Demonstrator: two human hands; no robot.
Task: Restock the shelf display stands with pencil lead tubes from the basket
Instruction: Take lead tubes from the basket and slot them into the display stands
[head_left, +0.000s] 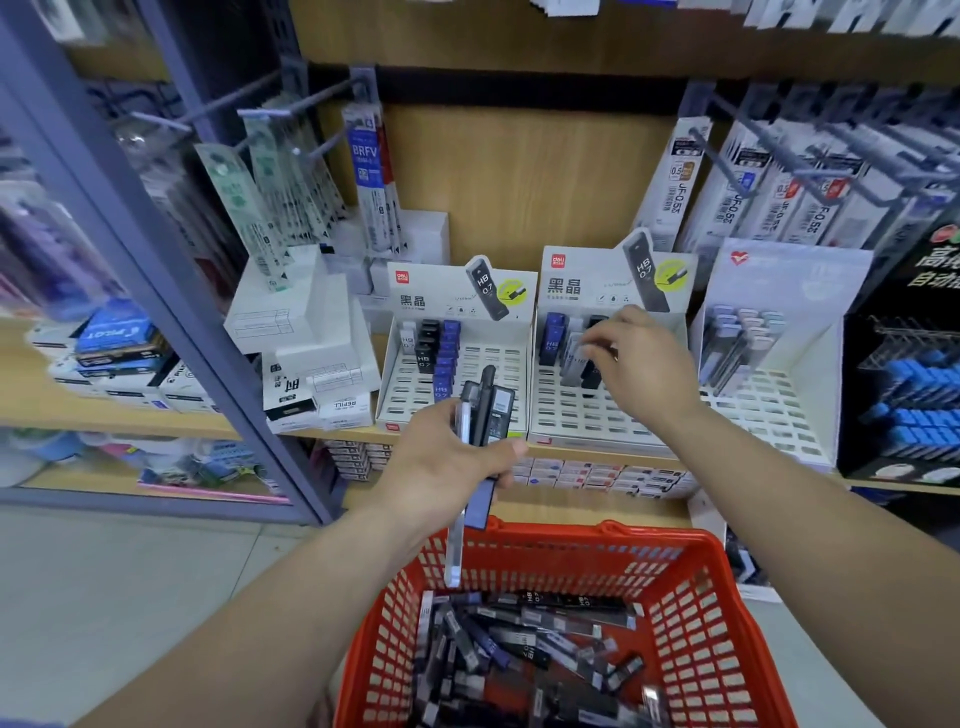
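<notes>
A red plastic basket (691, 613) at the bottom holds several loose pencil lead tubes (524, 649). My left hand (441, 462) grips a bundle of lead tubes (485, 415), black, clear and blue, above the basket's far rim. Two white slotted display stands sit side by side on the shelf: the left stand (488, 364) has several black and blue tubes in its back left slots. My right hand (644, 358) reaches over the right stand (576, 410), fingertips among the tubes standing at its back; the frame does not show whether they hold one.
A third white stand (779, 410) with pale tubes stands further right, beside a black display box (914, 374). White refill boxes (317, 358) are stacked left of the stands. Refill packets (779, 182) hang on metal hooks above. A blue-grey shelf post (171, 291) runs diagonally at left.
</notes>
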